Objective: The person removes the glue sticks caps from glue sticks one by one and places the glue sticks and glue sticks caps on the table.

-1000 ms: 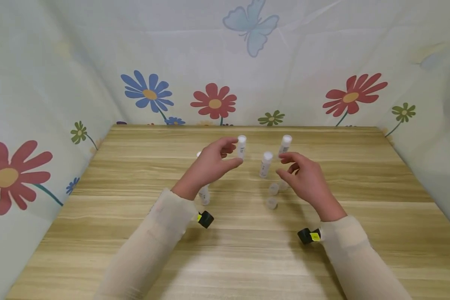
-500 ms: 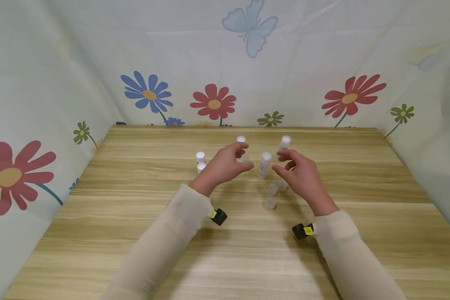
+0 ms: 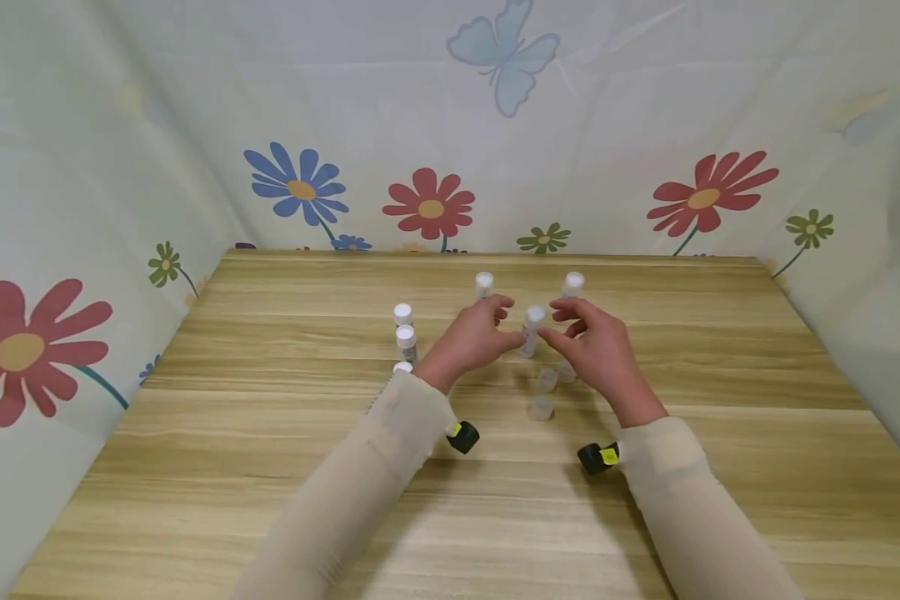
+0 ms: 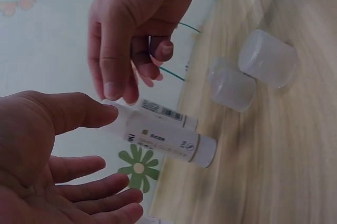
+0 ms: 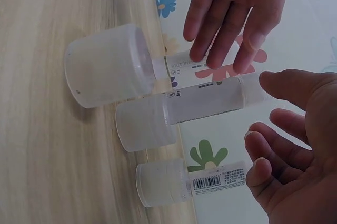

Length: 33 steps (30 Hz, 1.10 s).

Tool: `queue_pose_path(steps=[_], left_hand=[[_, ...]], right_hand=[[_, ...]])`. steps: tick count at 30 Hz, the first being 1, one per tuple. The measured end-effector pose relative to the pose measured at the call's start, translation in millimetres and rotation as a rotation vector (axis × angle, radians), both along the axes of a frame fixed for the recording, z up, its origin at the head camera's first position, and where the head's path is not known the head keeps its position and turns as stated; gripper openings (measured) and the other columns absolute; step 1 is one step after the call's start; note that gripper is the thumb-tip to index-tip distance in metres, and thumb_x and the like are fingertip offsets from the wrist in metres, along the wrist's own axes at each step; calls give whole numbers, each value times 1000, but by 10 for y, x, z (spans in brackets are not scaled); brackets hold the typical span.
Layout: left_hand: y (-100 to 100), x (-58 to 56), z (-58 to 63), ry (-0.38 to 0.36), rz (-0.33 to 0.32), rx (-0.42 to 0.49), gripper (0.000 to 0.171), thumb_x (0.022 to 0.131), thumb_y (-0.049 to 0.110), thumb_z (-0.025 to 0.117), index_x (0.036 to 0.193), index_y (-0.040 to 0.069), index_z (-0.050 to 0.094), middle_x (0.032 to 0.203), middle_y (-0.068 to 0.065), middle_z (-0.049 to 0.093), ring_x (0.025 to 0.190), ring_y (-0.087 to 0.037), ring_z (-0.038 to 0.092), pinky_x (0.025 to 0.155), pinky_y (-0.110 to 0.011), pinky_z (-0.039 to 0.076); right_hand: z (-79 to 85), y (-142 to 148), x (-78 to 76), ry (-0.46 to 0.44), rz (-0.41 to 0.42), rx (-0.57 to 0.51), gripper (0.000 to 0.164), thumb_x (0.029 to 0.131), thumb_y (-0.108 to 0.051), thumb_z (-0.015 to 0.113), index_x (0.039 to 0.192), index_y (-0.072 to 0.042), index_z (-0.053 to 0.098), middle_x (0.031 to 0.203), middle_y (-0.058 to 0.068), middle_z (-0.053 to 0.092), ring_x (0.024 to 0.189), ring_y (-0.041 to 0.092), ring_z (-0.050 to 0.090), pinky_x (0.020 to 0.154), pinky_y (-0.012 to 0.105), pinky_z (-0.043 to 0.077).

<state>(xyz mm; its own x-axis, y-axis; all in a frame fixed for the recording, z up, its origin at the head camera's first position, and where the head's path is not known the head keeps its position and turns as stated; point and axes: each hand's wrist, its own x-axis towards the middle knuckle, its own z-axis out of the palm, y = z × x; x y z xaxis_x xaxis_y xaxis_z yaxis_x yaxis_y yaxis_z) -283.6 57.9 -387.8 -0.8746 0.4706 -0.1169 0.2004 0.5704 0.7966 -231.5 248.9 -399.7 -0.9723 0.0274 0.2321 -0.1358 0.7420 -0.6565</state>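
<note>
A white glue stick [image 3: 535, 316] with a translucent cap stands upright on the table between my two hands. My left hand [image 3: 471, 340] is just to its left with fingers spread, its thumb beside the tube; contact is unclear. On the other side is my right hand [image 3: 602, 348], thumb close to the cap and fingers loosely bent around nothing. The right wrist view shows this glue stick [image 5: 208, 100] with the right thumb at its top end. Another glue stick [image 3: 572, 285] stands behind the right hand, and one more glue stick [image 3: 483, 283] behind the left.
Several translucent caps lie in front of the middle stick, among them a near cap [image 3: 542, 407] and a farther cap [image 3: 547, 381]. Left of the left forearm stands a row of white-topped sticks [image 3: 406, 337]. A flower-printed curtain [image 3: 607, 125] borders the wooden table [image 3: 217, 467].
My left hand has moved right, from beside the back-left stick to the middle one. The right hand has shifted slightly left toward the same stick. The sticks and caps stay put.
</note>
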Motion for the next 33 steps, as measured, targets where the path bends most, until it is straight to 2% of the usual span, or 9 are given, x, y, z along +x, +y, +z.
queue_pose_path(steps=[8, 17, 24, 29, 33], left_hand=[[128, -25, -153, 6, 22, 15, 57, 90, 32, 68, 140, 12, 47, 138, -10, 55, 126, -24, 54, 100, -40, 48], [244, -68, -348, -41, 62, 141, 46, 90, 23, 68, 130, 9, 52, 129, -9, 60, 119, -24, 58, 98, -38, 49], [304, -88, -476, -46, 105, 245, 35, 88, 17, 70, 118, 8, 54, 121, -10, 62, 114, -22, 60, 97, -37, 49], [317, -104, -550, -40, 119, 277, 31, 88, 17, 71, 114, 9, 56, 117, -8, 65, 110, -20, 61, 94, -34, 50], [305, -97, -562, -35, 124, 295, 32, 88, 18, 71, 115, 9, 56, 120, -9, 65, 112, -21, 62, 95, -35, 51]], right_hand=[[3, -9, 2, 27, -1, -11, 44, 89, -28, 71, 127, -11, 59, 112, 14, 68, 86, 26, 65, 67, 32, 51], [-1, -8, 9, 7, -19, -37, 46, 88, -32, 72, 128, -13, 59, 117, 14, 67, 87, 25, 64, 65, 31, 49], [-34, -9, 10, 5, -25, -48, 46, 88, -33, 71, 127, -13, 59, 118, 14, 66, 87, 25, 65, 64, 30, 49], [-52, -6, 12, 20, -25, -52, 45, 88, -32, 72, 127, -13, 60, 118, 15, 66, 86, 25, 65, 65, 31, 50], [-64, 5, 14, 19, -29, -50, 46, 88, -32, 71, 128, -14, 59, 119, 15, 66, 87, 25, 65, 65, 31, 50]])
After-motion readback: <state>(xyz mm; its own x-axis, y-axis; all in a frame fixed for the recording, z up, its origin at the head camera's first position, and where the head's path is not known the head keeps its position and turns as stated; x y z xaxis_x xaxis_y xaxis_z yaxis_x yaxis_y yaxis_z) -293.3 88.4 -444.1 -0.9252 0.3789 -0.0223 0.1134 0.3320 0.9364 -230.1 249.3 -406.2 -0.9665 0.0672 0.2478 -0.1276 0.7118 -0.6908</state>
